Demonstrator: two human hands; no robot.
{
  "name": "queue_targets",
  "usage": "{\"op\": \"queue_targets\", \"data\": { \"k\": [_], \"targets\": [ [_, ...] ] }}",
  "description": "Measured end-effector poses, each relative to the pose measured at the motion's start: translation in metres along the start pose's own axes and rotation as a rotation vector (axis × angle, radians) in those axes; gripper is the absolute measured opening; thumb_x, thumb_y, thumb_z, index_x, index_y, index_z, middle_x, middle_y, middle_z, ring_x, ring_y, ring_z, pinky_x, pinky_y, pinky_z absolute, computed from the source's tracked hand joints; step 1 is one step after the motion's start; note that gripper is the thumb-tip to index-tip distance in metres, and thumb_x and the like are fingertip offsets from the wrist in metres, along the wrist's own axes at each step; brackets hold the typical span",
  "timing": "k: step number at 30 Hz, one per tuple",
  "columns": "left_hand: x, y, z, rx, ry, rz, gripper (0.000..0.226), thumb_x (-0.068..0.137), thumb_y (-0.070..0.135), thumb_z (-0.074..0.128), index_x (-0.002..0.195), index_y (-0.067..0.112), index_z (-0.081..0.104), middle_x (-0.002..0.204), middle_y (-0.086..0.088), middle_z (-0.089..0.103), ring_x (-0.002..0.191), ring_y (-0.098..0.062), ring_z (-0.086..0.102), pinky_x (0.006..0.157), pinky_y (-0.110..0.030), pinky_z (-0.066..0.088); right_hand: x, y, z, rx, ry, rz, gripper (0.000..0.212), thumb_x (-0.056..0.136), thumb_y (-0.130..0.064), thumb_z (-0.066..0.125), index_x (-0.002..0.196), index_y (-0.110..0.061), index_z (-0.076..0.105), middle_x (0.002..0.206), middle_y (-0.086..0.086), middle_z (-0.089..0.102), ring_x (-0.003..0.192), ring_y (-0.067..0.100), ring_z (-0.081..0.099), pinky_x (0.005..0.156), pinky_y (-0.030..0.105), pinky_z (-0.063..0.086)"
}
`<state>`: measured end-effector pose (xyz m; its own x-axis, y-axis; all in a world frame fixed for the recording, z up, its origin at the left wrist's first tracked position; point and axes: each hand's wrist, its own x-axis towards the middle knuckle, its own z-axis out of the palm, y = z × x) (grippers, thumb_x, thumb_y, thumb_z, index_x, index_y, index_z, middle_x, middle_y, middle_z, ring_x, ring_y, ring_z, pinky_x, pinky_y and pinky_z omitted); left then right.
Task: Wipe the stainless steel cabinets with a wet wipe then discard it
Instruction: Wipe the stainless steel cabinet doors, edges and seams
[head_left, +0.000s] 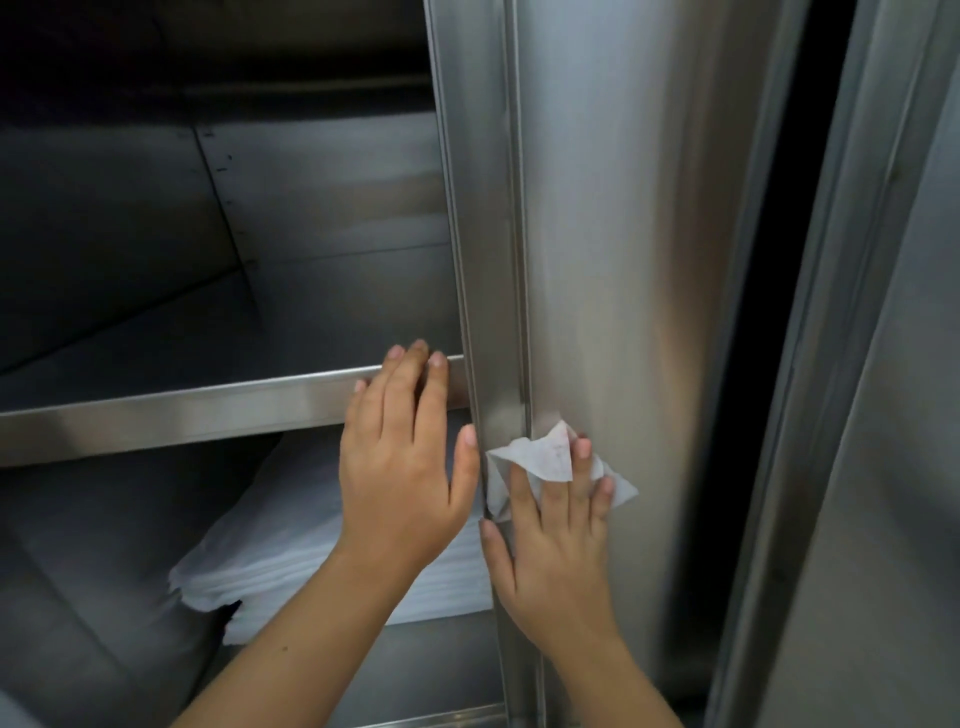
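Wet wipe (545, 456) on the cabinet (623, 260).
My flat right hand (556, 561) presses it there; my left hand (400, 457) rests released on the shelf (156, 410).

no readable text, labels, brands or numbers on any surface in view

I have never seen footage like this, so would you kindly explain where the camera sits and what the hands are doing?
There is no machine here: a person wears one camera on the head, looking down at their own bare hands. The left hand lies flat on the front edge of a steel shelf. The right hand presses a white wet wipe against the upright stainless steel panel with straight fingers. A stack of white folded material lies under the shelf.
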<state>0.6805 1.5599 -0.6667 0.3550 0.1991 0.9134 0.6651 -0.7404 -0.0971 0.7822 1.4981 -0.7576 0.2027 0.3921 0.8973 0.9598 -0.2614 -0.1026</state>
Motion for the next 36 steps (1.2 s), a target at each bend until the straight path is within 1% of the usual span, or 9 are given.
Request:
{"op": "queue_targets", "data": {
  "k": [3, 9, 13, 16, 21, 28, 31, 34, 36],
  "targets": [
    [0.003, -0.002, -0.003, -0.002, -0.008, 0.006, 0.049, 0.086, 0.025, 0.042, 0.12, -0.007, 0.057, 0.125, -0.024, 0.056, 0.119, -0.038, 0.051, 0.101, -0.045, 0.032, 0.031, -0.002, -0.013, 0.03, 0.026, -0.012, 0.048, 0.087, -0.033, 0.04, 0.126, -0.006, 0.05, 0.146, 0.023, 0.021, 0.143, 0.027, -0.008, 0.114, 0.044, -0.002],
    [0.006, -0.004, -0.01, -0.037, -0.058, 0.0, 0.048, 0.086, 0.025, 0.042, 0.119, -0.005, 0.059, 0.124, -0.022, 0.058, 0.117, -0.035, 0.052, 0.097, -0.047, 0.041, 0.085, -0.007, -0.042, 0.026, 0.025, -0.034, 0.055, 0.086, -0.032, 0.039, 0.13, -0.002, 0.051, 0.144, 0.025, 0.022, 0.141, 0.033, 0.004, 0.113, 0.044, -0.001],
    [0.006, -0.005, -0.011, -0.032, -0.113, 0.017, 0.051, 0.084, 0.029, 0.046, 0.12, -0.004, 0.059, 0.125, -0.022, 0.057, 0.122, -0.032, 0.044, 0.103, -0.045, 0.03, 0.116, -0.008, -0.061, 0.041, 0.006, -0.058, 0.059, 0.086, -0.03, 0.036, 0.137, -0.002, 0.04, 0.148, 0.023, 0.016, 0.14, 0.028, 0.001, 0.113, 0.046, 0.001],
    [0.006, -0.007, -0.016, -0.04, -0.189, 0.024, 0.054, 0.083, 0.032, 0.046, 0.122, -0.004, 0.058, 0.126, -0.022, 0.056, 0.121, -0.035, 0.05, 0.105, -0.044, 0.032, 0.136, -0.011, -0.075, 0.032, 0.012, -0.064, 0.06, 0.086, -0.029, 0.038, 0.14, -0.003, 0.036, 0.15, 0.023, 0.017, 0.14, 0.027, -0.002, 0.114, 0.048, 0.002],
    [0.012, -0.006, -0.029, -0.078, -0.289, -0.011, 0.054, 0.085, 0.035, 0.042, 0.12, -0.002, 0.059, 0.123, -0.02, 0.058, 0.116, -0.035, 0.055, 0.102, -0.046, 0.036, 0.163, -0.016, -0.097, 0.07, -0.073, -0.069, 0.069, 0.088, -0.028, 0.046, 0.145, -0.014, 0.01, 0.151, 0.011, -0.006, 0.139, 0.019, -0.017, 0.112, 0.036, -0.014],
    [0.029, -0.006, -0.049, -0.122, -0.336, -0.025, 0.049, 0.086, 0.035, 0.042, 0.107, 0.0, 0.068, 0.108, -0.016, 0.067, 0.1, -0.029, 0.064, 0.081, -0.035, 0.053, 0.179, -0.018, -0.124, 0.113, -0.316, -0.118, 0.07, 0.097, -0.032, 0.038, 0.142, -0.01, -0.012, 0.144, 0.004, -0.027, 0.129, 0.014, -0.039, 0.104, 0.025, -0.029],
    [0.032, -0.006, -0.053, -0.12, -0.369, -0.01, 0.045, 0.084, 0.037, 0.048, 0.102, 0.002, 0.071, 0.104, -0.014, 0.069, 0.097, -0.027, 0.066, 0.073, -0.031, 0.055, 0.193, -0.018, -0.133, 0.103, -0.298, -0.094, 0.073, 0.097, -0.035, 0.036, 0.143, -0.01, -0.015, 0.148, 0.006, -0.027, 0.13, 0.012, -0.037, 0.102, 0.022, -0.028],
    [0.032, -0.007, -0.053, -0.128, -0.372, -0.002, 0.038, 0.075, 0.031, 0.071, 0.1, 0.002, 0.071, 0.103, -0.014, 0.069, 0.096, -0.027, 0.067, 0.067, -0.031, 0.056, 0.212, -0.021, -0.144, 0.102, -0.258, -0.088, 0.075, 0.097, -0.035, 0.036, 0.141, -0.01, -0.018, 0.144, 0.004, -0.029, 0.13, 0.012, -0.035, 0.102, 0.021, -0.028],
    [0.032, -0.008, -0.052, -0.124, -0.374, 0.006, 0.039, 0.075, 0.033, 0.068, 0.1, 0.003, 0.072, 0.102, -0.013, 0.069, 0.095, -0.026, 0.067, 0.066, -0.03, 0.056, 0.227, -0.025, -0.148, 0.097, -0.235, -0.117, 0.075, 0.097, -0.034, 0.037, 0.138, -0.011, -0.021, 0.144, 0.006, -0.03, 0.131, 0.015, -0.034, 0.105, 0.024, -0.026]
  ]
}}
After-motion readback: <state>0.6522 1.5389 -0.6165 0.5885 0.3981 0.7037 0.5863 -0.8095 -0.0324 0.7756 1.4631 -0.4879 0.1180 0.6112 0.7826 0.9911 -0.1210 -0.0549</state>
